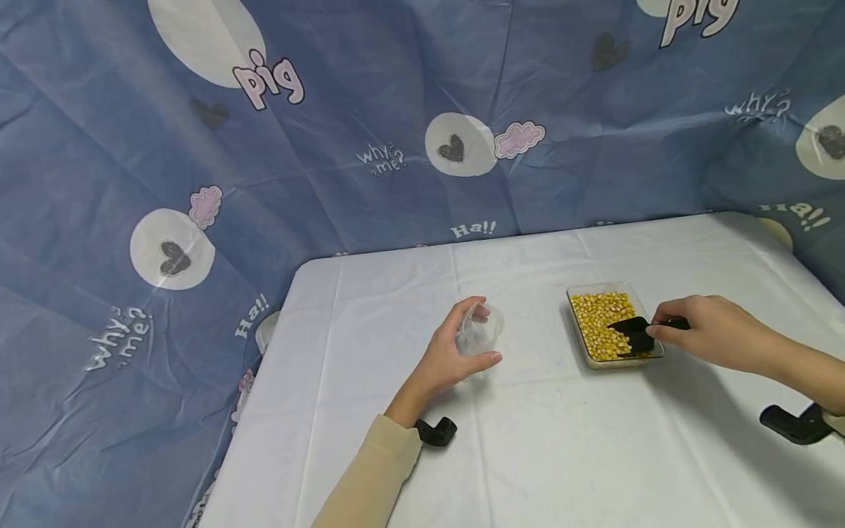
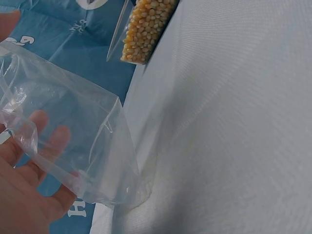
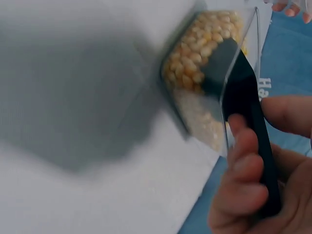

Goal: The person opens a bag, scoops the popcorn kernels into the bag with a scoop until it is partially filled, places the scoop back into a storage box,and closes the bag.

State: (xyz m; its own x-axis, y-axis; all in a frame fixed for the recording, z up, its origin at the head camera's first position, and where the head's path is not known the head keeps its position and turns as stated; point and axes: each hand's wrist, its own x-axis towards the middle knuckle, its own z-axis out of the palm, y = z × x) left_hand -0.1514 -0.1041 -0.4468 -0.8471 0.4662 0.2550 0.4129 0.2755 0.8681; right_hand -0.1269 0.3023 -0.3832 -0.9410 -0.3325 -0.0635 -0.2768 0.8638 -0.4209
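My left hand holds a clear plastic bag above the table, thumb and fingers spread around its sides. Seen from the left wrist, the fingers show through the thin film of the bag, and no contents are visible in it. On the right, my right hand grips the handle of a black scoop. The scoop's blade lies among yellow corn kernels in a clear rectangular container. In the right wrist view, the fingers wrap the scoop's handle, and the blade's tip reaches into the kernels.
A white cloth covers the table beneath both hands. Behind it and to the left hangs a blue printed sheet. Dark curved pieces sit at both wrists. Between the bag and the container lies a stretch of bare cloth.
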